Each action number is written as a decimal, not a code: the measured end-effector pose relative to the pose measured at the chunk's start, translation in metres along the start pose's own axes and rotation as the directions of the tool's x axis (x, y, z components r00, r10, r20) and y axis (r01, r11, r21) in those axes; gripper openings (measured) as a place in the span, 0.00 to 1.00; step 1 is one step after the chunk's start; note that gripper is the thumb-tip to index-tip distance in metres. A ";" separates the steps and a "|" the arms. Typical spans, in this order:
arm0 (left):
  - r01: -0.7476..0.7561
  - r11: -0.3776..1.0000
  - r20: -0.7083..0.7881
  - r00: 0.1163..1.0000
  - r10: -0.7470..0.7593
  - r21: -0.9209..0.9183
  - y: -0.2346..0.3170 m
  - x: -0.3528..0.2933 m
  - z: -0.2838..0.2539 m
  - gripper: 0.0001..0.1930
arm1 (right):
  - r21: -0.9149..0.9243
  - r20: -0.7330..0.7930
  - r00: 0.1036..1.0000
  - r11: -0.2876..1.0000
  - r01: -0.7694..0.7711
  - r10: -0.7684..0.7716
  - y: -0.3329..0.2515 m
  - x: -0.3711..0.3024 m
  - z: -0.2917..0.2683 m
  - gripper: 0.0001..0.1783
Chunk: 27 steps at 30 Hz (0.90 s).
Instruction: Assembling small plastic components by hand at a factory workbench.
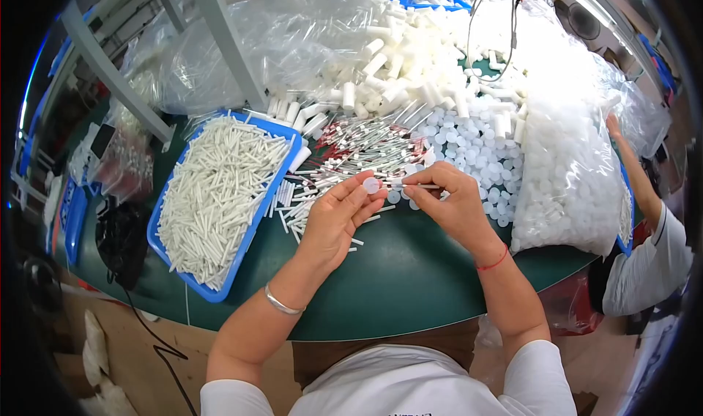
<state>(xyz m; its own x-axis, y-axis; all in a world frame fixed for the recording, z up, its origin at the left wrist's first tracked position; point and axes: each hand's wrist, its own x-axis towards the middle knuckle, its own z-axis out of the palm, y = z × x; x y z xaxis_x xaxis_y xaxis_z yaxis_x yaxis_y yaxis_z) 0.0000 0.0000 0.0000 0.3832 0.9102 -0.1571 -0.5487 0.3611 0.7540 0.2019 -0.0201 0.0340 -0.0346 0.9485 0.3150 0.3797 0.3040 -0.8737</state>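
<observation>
My left hand (331, 220) is closed in a pinch on a small translucent white round cap (371, 186). My right hand (455, 202) pinches a thin white rod (426, 187), whose left end points at the cap; whether the two touch I cannot tell. Both hands are held over the near side of a pile of thin white-tipped sticks with red and metallic parts (351, 149). Just beyond my right hand lies a heap of similar translucent caps (469, 141).
A blue tray (223, 294) full of short white sticks stands left on the green table (381, 299). Thick white cylinders (414, 57) are heaped at the back. A bulging clear bag (567, 174) stands at right, near another person's arm (635, 171). A grey metal post (228, 42) rises at back left.
</observation>
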 end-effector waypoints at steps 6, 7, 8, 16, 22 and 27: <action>-0.034 0.999 -0.011 0.999 0.034 0.039 -0.002 0.002 -0.003 0.18 | -0.100 0.007 0.998 0.992 0.071 -0.070 -0.002 0.000 0.000 0.06; -0.057 0.994 -0.025 0.998 0.059 0.095 -0.004 0.002 -0.003 0.18 | -0.107 0.007 0.997 0.991 0.077 -0.077 -0.001 0.000 0.000 0.06; -0.078 0.985 -0.038 0.996 0.085 0.151 -0.004 0.002 -0.003 0.17 | -0.115 0.006 0.996 0.990 0.084 -0.084 -0.001 0.000 0.000 0.06; -0.010 0.974 -0.007 1.000 0.011 0.227 -0.004 -0.002 0.001 0.16 | -0.135 0.068 0.990 0.982 0.129 -0.120 -0.002 -0.003 0.004 0.05; 0.029 0.960 -0.041 0.999 -0.018 0.278 -0.004 -0.003 0.000 0.12 | -0.117 0.081 0.980 0.975 0.189 -0.180 0.009 -0.009 0.017 0.05; -0.327 0.657 0.132 0.935 0.328 0.679 -0.008 -0.007 0.009 0.09 | 0.132 0.163 0.974 0.975 -0.179 0.157 0.009 -0.005 0.009 0.06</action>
<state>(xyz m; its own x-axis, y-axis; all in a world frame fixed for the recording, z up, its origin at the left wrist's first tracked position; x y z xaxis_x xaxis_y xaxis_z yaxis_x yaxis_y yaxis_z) 0.0087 -0.0113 0.0005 0.2766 0.9430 0.1851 0.0191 -0.1980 0.9800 0.1972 -0.0214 0.0211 -0.1252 0.9861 0.1092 0.2541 0.1383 -0.9572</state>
